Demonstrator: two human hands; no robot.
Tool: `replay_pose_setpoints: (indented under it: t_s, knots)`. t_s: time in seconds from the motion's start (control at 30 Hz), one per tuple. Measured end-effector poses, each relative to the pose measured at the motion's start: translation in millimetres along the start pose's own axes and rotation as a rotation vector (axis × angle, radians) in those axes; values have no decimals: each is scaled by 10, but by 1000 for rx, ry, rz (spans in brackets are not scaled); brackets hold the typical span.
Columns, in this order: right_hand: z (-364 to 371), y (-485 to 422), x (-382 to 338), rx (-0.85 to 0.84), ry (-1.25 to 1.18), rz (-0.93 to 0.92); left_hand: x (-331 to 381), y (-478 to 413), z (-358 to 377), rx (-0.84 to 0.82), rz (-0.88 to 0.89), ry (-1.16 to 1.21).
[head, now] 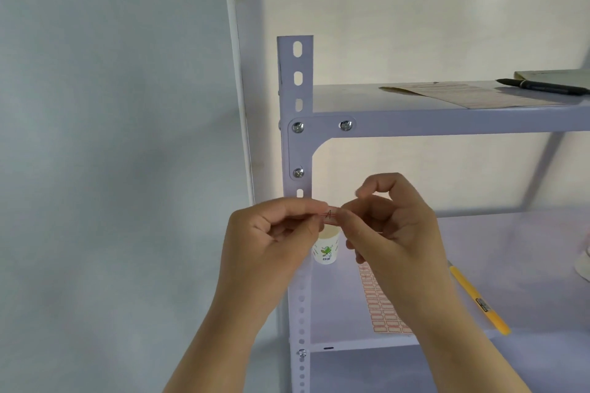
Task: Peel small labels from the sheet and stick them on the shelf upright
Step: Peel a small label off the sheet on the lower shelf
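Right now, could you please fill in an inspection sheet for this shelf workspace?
Surface: lower shelf board, pale lilac metal, carrying most items; upper shelf board above.
Job's things: one small label marked with a letter, pinched between both hands in front of the shelf upright; label sheet lying flat on the lower board.
Clutter: paper cup by the upright; yellow pen on the lower board; papers and a black pen on the upper board.
Hands: left hand and right hand both grip the label.
Cables: nothing seen.
Surroundings: plain wall left of and behind the shelf.
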State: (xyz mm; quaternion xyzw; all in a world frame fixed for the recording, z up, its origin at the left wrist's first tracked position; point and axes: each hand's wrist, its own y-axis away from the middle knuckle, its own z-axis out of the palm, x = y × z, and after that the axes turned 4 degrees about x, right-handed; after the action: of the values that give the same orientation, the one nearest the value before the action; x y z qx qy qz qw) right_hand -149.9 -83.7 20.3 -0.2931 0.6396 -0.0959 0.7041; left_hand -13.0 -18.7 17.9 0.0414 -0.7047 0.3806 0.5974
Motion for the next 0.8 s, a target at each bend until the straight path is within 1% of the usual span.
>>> replay_pose_setpoints:
  t_s: [0.1,0.2,0.27,0.37,0.63,0.73,0.8]
  knots:
    - [-64,8,20,-10,82,-38,12,3,47,4,-48,25]
    - [-117,7,15,-57,146,-32,24,2,79,1,-59,32]
    - [-140,4,-1,-84,162,-31,29,-2,94,-4,-54,18]
    - [-160,-8,3,-80,153,-30,38,-8,118,7,-29,-18]
    - [-156,-62,86,-32,319,-153,2,-16,149,49,98,-192]
    - [-156,-84,134,-32,385,-198,-20,-24,142,59,179,-285]
    - [-160,-91,152,-25,435,-261,-27,-25,136,57,228,-333]
